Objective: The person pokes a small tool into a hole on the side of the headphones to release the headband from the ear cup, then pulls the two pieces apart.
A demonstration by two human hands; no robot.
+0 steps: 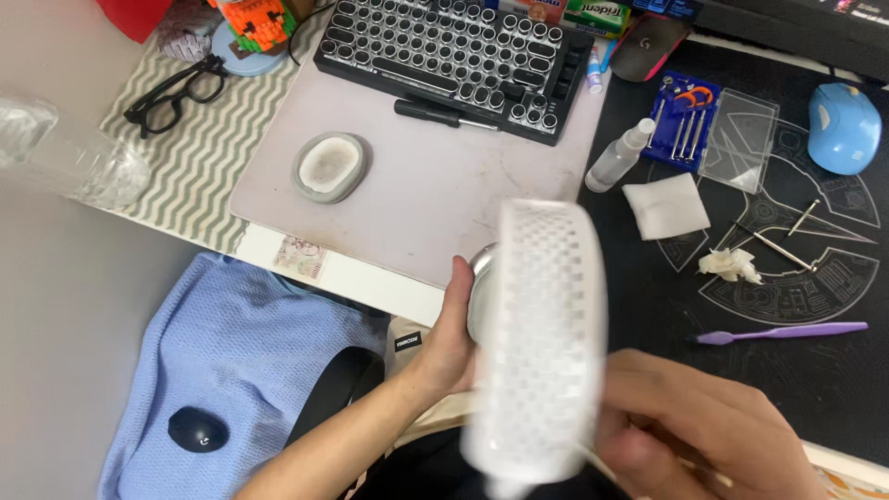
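The person holds a pair of white headphones up over their lap, just off the near edge of the desk [370,287]. What faces the camera is the headband [542,343], a broad white mesh strip, blurred by motion. The left hand [449,338] is wrapped around the silver ear cup [482,287], thumb along its rim. The right hand [704,435] is curled closed at the band's lower end; what exactly it pinches I cannot tell. The mesh looks soft and stretchy, easy to snag, so the rigid cup seems the safer grip. The whole thing looks light. A detached grey ear cushion [331,167] lies on the pale mat [417,204] before the keyboard [449,56].
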